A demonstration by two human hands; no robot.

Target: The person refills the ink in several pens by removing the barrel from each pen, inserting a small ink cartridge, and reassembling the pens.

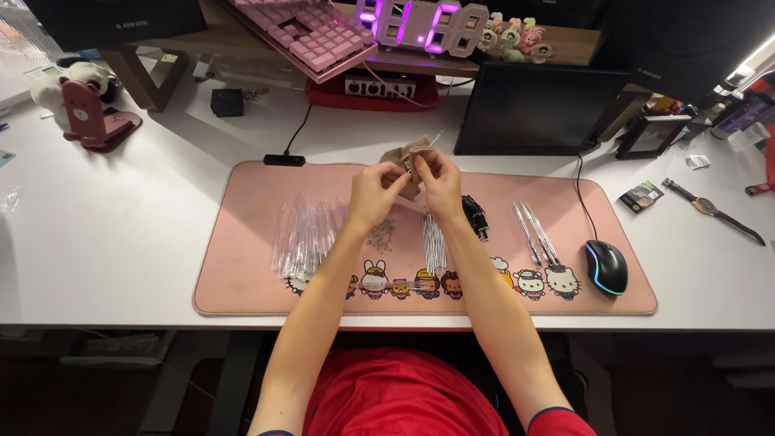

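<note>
My left hand (373,194) and my right hand (440,179) meet above the far middle of a pink desk mat (242,266) with cartoon figures along its front edge. Together they pinch a small tan cloth pouch (408,155), and a thin clear stick pokes out of its top. Under the hands lie several clear tubes (305,236) in a pile to the left, a tight bundle of thin clear sticks (434,242) in the middle, a scatter of tiny parts (381,234), a small black bundle (475,216) and a few pens (534,234) to the right.
A black mouse (606,266) with a glowing edge sits at the mat's right end. Behind the mat stand a dark tablet screen (533,109), a pink keyboard (311,36) on a wooden shelf and a lit purple digit clock (420,23). A wristwatch (710,208) lies far right, a pink phone stand (93,117) far left.
</note>
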